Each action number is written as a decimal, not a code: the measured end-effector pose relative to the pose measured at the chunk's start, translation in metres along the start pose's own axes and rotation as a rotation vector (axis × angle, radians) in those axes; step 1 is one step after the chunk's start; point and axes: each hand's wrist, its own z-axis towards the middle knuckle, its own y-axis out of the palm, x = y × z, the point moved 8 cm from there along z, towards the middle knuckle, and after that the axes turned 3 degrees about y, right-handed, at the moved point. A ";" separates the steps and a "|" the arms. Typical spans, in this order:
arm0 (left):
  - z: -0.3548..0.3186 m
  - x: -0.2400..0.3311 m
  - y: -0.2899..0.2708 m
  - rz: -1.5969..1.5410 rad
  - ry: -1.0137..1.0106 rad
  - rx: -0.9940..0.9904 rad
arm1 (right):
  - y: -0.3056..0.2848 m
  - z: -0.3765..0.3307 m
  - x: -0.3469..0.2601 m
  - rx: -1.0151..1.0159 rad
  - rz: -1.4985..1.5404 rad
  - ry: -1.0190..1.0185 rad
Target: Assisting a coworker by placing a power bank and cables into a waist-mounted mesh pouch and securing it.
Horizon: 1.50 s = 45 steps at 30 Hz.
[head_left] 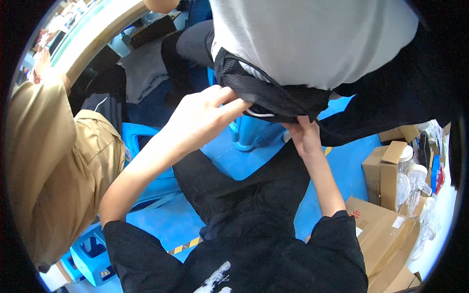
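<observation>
In front of me a black mesh bag point(266, 95) with straps hangs against the back or side of a person in a white shirt point(312, 39); which side faces me I cannot tell. My left hand point(215, 108) is closed on the bag's left edge, its fingertips partly hidden by the fabric. Below the bag a short curved white cord point(260, 114) shows close to those fingers. With the fingers bent up at the bag's lower right edge, my right hand point(305, 136) grips it from underneath; its fingertips are partly covered.
A person in tan clothing point(53, 161) is close on my left. Blue plastic stools point(93, 254) stand beside and behind that person. Cardboard boxes point(381, 234) and clear plastic jars point(415, 176) crowd the right. A long table point(93, 44) runs along the far left.
</observation>
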 end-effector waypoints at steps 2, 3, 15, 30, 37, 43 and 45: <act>-0.008 -0.015 -0.020 -0.326 -0.054 0.349 | -0.002 -0.003 -0.004 0.009 0.032 -0.013; -0.021 -0.029 -0.036 -0.253 0.012 0.651 | -0.003 -0.004 -0.004 -0.005 0.033 -0.008; -0.005 -0.039 0.081 -0.516 -0.329 0.807 | -0.004 -0.007 -0.001 0.060 0.062 -0.023; -0.004 -0.033 0.077 -0.474 -0.301 0.829 | -0.011 -0.007 0.004 0.021 0.075 -0.029; -0.029 0.017 0.021 -0.224 0.079 0.949 | -0.006 -0.010 0.004 0.044 0.119 -0.006; 0.013 0.028 -0.004 -0.183 0.084 0.599 | -0.007 -0.009 0.004 0.089 0.098 0.061; 0.013 0.036 -0.009 -0.215 0.153 0.569 | -0.003 -0.008 0.001 0.065 0.173 0.050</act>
